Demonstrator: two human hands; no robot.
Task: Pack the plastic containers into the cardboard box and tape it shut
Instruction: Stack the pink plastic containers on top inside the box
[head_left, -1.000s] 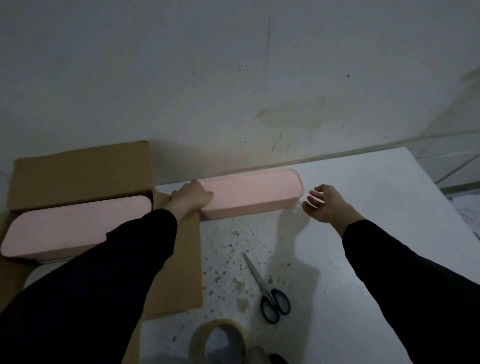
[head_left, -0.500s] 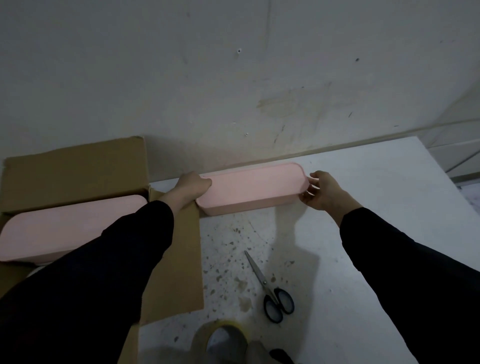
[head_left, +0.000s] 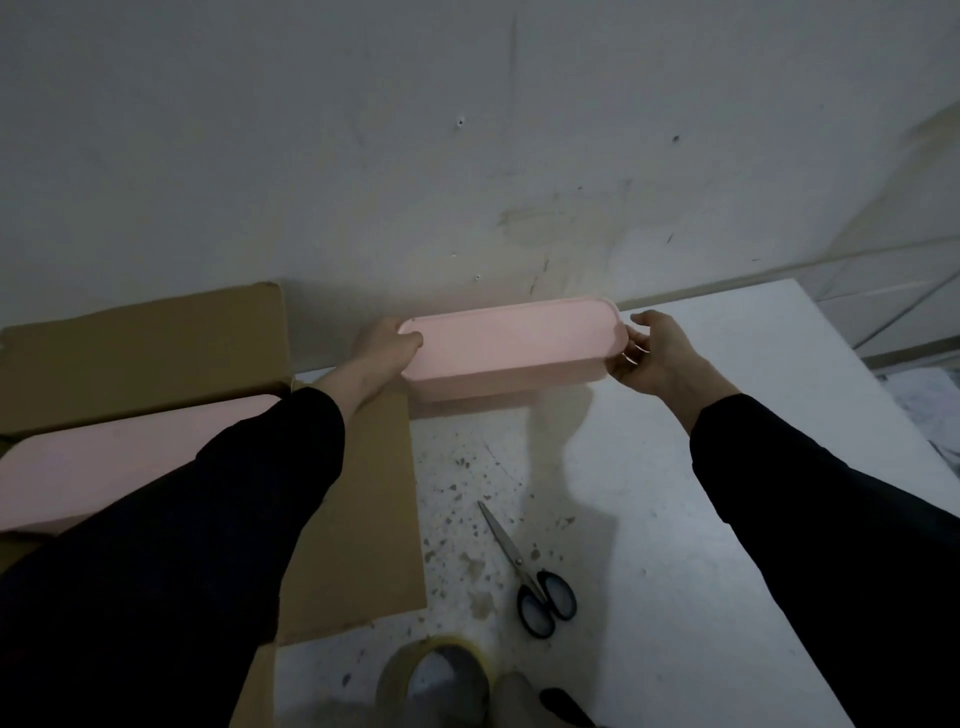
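A long pink plastic container (head_left: 514, 348) is held just above the white table (head_left: 727, 467), near the wall. My left hand (head_left: 384, 348) grips its left end, thumb over the top. My right hand (head_left: 654, 356) grips its right end, fingers curled round the rim. A second pink container (head_left: 104, 462) lies in the open cardboard box (head_left: 140, 348) at the left, partly hidden by my left sleeve. The box's flaps are spread open, one lying flat on the table (head_left: 358, 519).
Black-handled scissors (head_left: 535, 577) lie on the table in front of me. A roll of tape (head_left: 434, 680) sits at the near edge. The wall stands close behind the table. The table's right edge drops off at the far right.
My right hand moved left and took hold of the container's right end. Both hands have raised the container slightly off the table.
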